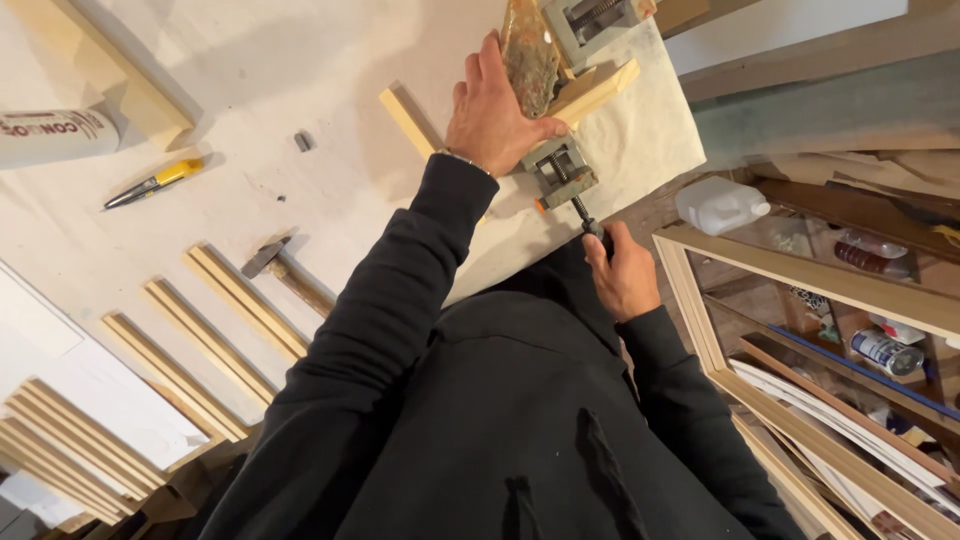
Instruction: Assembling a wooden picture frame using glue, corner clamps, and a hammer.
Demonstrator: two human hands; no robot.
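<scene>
**Corner clamp gripped at the worktop's edge**

The left hand (495, 110) lies flat, fingers (490, 60) spread and extended, pressing down on the wooden strips (590, 90) held in the grey corner clamp (560, 170). Its thumb reaches sideways to the clamp body, just under a mottled brown slab (528, 55) that lies beside the fingertips. The right hand (622, 275) is curled closed around the dark handle of the clamp screw (590, 222), which runs from those fingers up into the clamp. The clamp sits on the pale worktop (300, 60) near its edge, between the two hands. Well away from the left fingers, past the wrist, lie a hammer (275, 265), a yellow-handled pen-shaped tool (155, 183) and rows of wooden mouldings (210, 335). Beyond the right fingers stands a white plastic jug (720, 203).
</scene>
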